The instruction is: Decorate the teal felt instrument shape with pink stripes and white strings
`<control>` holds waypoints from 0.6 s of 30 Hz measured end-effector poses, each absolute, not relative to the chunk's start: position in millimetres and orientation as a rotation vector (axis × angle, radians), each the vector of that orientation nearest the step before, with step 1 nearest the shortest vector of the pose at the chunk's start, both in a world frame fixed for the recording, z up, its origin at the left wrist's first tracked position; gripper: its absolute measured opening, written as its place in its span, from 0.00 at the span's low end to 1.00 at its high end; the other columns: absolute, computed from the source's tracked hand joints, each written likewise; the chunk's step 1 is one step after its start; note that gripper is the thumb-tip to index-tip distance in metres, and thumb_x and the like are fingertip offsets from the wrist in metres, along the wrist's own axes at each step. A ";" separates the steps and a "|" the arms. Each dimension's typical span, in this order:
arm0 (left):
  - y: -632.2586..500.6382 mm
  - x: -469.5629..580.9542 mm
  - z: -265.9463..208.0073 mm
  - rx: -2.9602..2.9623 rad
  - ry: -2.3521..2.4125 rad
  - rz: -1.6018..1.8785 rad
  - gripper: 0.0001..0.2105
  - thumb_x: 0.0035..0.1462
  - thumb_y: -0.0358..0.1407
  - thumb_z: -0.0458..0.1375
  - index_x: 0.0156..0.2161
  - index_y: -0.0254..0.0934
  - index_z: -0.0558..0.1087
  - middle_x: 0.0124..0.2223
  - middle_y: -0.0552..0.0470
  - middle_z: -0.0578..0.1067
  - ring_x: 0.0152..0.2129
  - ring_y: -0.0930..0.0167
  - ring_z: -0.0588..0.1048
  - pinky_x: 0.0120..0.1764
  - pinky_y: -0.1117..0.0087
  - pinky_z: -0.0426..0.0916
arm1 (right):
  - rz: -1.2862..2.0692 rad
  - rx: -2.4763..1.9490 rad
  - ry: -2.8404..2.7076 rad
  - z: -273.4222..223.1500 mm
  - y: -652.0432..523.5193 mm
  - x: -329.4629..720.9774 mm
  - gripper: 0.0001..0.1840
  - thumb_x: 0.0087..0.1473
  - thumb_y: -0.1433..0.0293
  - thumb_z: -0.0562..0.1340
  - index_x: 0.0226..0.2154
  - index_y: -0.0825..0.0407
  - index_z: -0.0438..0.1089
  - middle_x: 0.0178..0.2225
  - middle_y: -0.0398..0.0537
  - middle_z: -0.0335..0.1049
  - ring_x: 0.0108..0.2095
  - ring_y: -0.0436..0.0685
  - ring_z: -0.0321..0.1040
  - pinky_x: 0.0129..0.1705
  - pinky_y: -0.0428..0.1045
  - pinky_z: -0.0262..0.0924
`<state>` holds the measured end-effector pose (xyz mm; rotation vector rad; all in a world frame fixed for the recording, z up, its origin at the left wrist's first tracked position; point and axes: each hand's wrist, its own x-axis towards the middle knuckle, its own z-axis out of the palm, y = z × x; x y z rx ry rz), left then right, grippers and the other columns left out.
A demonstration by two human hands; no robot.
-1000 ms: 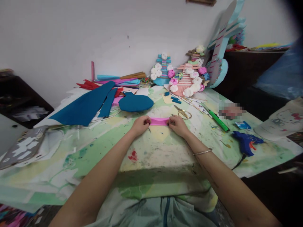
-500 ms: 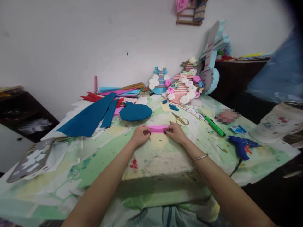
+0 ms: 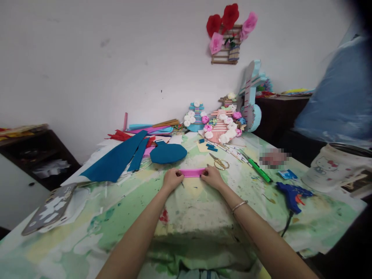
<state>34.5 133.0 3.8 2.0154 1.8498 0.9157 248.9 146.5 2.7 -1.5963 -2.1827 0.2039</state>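
A narrow strip of pink crepe paper (image 3: 192, 173) stretches level between my two hands, just over the table. My left hand (image 3: 173, 179) pinches its left end, fingers closed. At the other end my right hand (image 3: 212, 177) grips it between thumb and fingers. Gold-handled scissors (image 3: 220, 162) lie just beyond my right hand, blades slightly apart. Past the strip is a dark blue paper shape (image 3: 168, 153) with a rounded outline. Small dark blue rolled pieces (image 3: 211, 147) rest on a pale yellow square behind the scissors.
Dark blue paper (image 3: 113, 161) and coloured scraps spread at the back left. To the right lie a green utility knife (image 3: 259, 170), a blue glue gun (image 3: 293, 195) and a white bucket (image 3: 327, 166). Flower-decorated crafts (image 3: 222, 126) stand by the wall. A phone (image 3: 50, 209) is at left.
The view has tilted upward, showing more of the wall and its paper flowers. Both hands still hold the pink strip, which now looks narrower and more sharply folded.
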 end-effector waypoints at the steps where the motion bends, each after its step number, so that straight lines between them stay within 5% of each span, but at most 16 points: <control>1: 133.0 37.0 4.4 1.993 1.898 0.907 0.04 0.44 0.32 0.57 0.25 0.35 0.75 0.27 0.50 0.75 0.27 0.69 0.71 0.32 0.71 0.61 | 0.209 -1.603 -2.177 2.5 146.9 249.0 0.13 0.55 0.62 0.59 0.30 0.56 0.67 0.32 0.45 0.67 0.35 0.53 0.65 0.40 0.52 0.60; 11: 128.4 38.7 10.6 2.019 1.886 0.850 0.11 0.44 0.28 0.55 0.31 0.42 0.78 0.35 0.55 0.77 0.34 0.70 0.72 0.38 0.71 0.63 | 0.330 -1.431 -2.127 5.0 146.9 253.2 0.03 0.48 0.73 0.62 0.28 0.54 0.72 0.29 0.44 0.65 0.34 0.53 0.61 0.38 0.49 0.55; 18: 123.4 40.7 12.3 2.081 1.847 0.846 0.11 0.47 0.29 0.55 0.31 0.44 0.79 0.35 0.53 0.76 0.37 0.67 0.70 0.45 0.66 0.61 | 0.367 -1.384 -2.059 3.1 144.7 251.9 0.14 0.42 0.78 0.60 0.29 0.48 0.78 0.27 0.45 0.63 0.33 0.54 0.60 0.36 0.47 0.52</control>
